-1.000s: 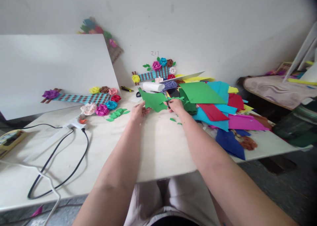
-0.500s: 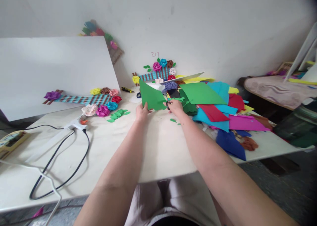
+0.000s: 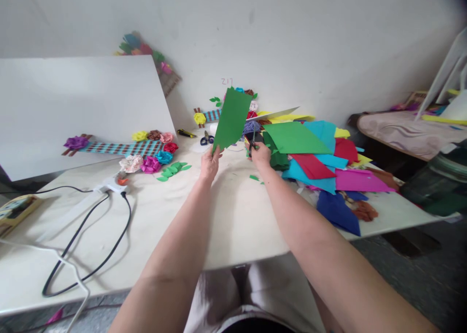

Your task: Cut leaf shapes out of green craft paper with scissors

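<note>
Pinched by its lower corner, a sheet of green paper (image 3: 234,120) stands tilted up from my left hand (image 3: 210,163), above the table. My right hand (image 3: 260,155) is closed round a pair of scissors (image 3: 253,140), whose blades point up and away from me. The scissors are apart from the sheet. Small green scraps (image 3: 254,177) lie on the table below my right hand. To the left rests a little pile of cut green paper leaves (image 3: 174,170). Behind the green sheet, part of a woven strip with paper flowers is hidden.
Coloured paper sheets (image 3: 297,138) are heaped on the right. A second pair of scissors (image 3: 206,139) and a yellow utility knife (image 3: 186,133) lie behind my left hand. A flowered woven strip (image 3: 124,147) leans on a white board (image 3: 83,104). A power strip (image 3: 113,183) with cables occupies the left.
The green sheet has swung up and turned upright in my left hand, away from the scissors. The scissors now point upward. The second pair has come into fuller view.
</note>
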### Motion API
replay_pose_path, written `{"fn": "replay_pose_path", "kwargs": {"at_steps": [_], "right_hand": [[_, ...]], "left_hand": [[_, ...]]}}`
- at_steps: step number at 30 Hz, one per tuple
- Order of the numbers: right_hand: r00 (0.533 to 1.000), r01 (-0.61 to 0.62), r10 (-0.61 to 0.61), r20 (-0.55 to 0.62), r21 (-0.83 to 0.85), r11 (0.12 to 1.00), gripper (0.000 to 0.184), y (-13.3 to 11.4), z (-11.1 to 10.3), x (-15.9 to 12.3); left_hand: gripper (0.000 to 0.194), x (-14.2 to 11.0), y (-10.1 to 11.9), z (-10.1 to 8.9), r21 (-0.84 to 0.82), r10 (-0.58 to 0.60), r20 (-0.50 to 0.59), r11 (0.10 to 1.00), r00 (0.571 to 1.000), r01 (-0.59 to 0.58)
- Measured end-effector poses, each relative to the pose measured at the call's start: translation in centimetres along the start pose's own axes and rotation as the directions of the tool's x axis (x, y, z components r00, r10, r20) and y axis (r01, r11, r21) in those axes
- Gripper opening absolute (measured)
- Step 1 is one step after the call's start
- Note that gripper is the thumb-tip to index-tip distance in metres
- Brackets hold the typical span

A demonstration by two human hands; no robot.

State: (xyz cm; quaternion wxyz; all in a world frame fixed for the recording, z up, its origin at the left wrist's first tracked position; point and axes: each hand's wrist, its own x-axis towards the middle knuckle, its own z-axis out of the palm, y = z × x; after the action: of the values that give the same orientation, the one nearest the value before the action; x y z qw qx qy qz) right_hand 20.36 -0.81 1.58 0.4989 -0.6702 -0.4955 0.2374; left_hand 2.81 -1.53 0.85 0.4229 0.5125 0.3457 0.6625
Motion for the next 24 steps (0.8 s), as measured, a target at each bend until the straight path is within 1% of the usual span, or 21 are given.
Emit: {"fn": "replay_pose_path", "kwargs": {"at_steps": [2, 3, 5, 7, 9, 12, 13, 15, 16, 17, 19, 20, 21, 22, 23, 24], "right_hand": [[1.000, -0.002, 0.008, -0.030, 0.165, 0.986, 0.029, -0.2, 0.6, -0.1], [0.999, -0.033, 0.033, 0.005, 0.262, 0.965, 0.027, -0.5, 1.0, -0.4], [0.987, -0.126, 0.068, 0.145, 0.438, 0.890, 0.026, -1.2, 2.0, -1.1], [0.953, -0.214, 0.046, 0.300, 0.558, 0.802, 0.026, -2.1, 3.2, -2.1], [0.912, -0.292, 0.005, 0.410, 0.642, 0.709, 0.028, -2.8, 4.6, -3.3], [0.872, -0.375, -0.031, 0.489, 0.706, 0.601, 0.027, -3.2, 6.6, -4.8], [0.854, -0.409, -0.027, 0.519, 0.703, 0.581, 0.026, -3.1, 7.1, -5.0], [0.819, -0.494, 0.028, 0.573, 0.680, 0.543, 0.024, -2.7, 7.5, -4.9], [0.818, -0.513, 0.056, 0.572, 0.683, 0.520, 0.022, -2.4, 7.5, -4.5], [0.829, -0.514, 0.085, 0.553, 0.692, 0.507, 0.020, -2.1, 7.3, -4.0], [0.896, -0.430, 0.142, 0.421, 0.743, 0.513, 0.021, -1.3, 6.5, -2.5], [0.926, -0.375, 0.179, 0.332, 0.754, 0.540, 0.021, -0.9, 5.9, -1.8], [0.948, -0.319, 0.213, 0.238, 0.746, 0.585, 0.022, -0.5, 5.3, -1.0], [0.957, -0.282, 0.238, 0.164, 0.712, 0.644, 0.023, -0.1, 4.7, -0.4], [0.956, -0.271, 0.275, 0.099, 0.654, 0.707, 0.023, 0.3, 4.0, 0.1], [0.963, -0.245, 0.261, 0.058, 0.583, 0.775, 0.022, 0.6, 3.5, 0.5]], "left_hand": [[0.025, 0.3, 0.2, -0.5, -0.045, -0.010, -0.044, 0.999, 0.999, 0.008], [0.027, 0.5, 0.3, -0.8, -0.076, -0.010, -0.081, 0.997, 0.997, 0.004], [0.032, 0.8, 0.7, -1.4, -0.134, -0.023, -0.175, 0.991, 0.984, 0.000], [0.037, 1.0, 1.0, -2.1, -0.181, -0.038, -0.229, 0.983, 0.973, -0.004], [0.042, 1.1, 1.2, -2.6, -0.183, -0.038, -0.253, 0.983, 0.967, -0.009], [0.046, 1.0, 1.2, -2.9, -0.162, -0.039, -0.259, 0.987, 0.965, -0.003], [0.046, 1.0, 1.2, -2.9, -0.169, -0.047, -0.258, 0.986, 0.965, 0.003], [0.045, 0.8, 1.0, -2.8, -0.221, -0.074, -0.244, 0.975, 0.967, 0.019], [0.044, 0.8, 0.9, -2.8, -0.256, -0.091, -0.234, 0.966, 0.968, 0.029], [0.044, 0.7, 0.8, -2.9, -0.292, -0.108, -0.223, 0.956, 0.969, 0.039], [0.042, 0.6, 0.6, -2.9, -0.347, -0.134, -0.196, 0.936, 0.971, 0.060], [0.040, 0.5, 0.5, -3.0, -0.358, -0.144, -0.181, 0.931, 0.973, 0.072], [0.039, 0.5, 0.4, -3.0, -0.357, -0.153, -0.167, 0.930, 0.974, 0.085], [0.039, 0.5, 0.3, -3.1, -0.353, -0.158, -0.150, 0.930, 0.976, 0.096], [0.039, 0.5, 0.2, -3.1, -0.352, -0.161, -0.136, 0.930, 0.978, 0.104], [0.038, 0.6, 0.1, -3.1, -0.357, -0.163, -0.125, 0.928, 0.979, 0.109]]}}
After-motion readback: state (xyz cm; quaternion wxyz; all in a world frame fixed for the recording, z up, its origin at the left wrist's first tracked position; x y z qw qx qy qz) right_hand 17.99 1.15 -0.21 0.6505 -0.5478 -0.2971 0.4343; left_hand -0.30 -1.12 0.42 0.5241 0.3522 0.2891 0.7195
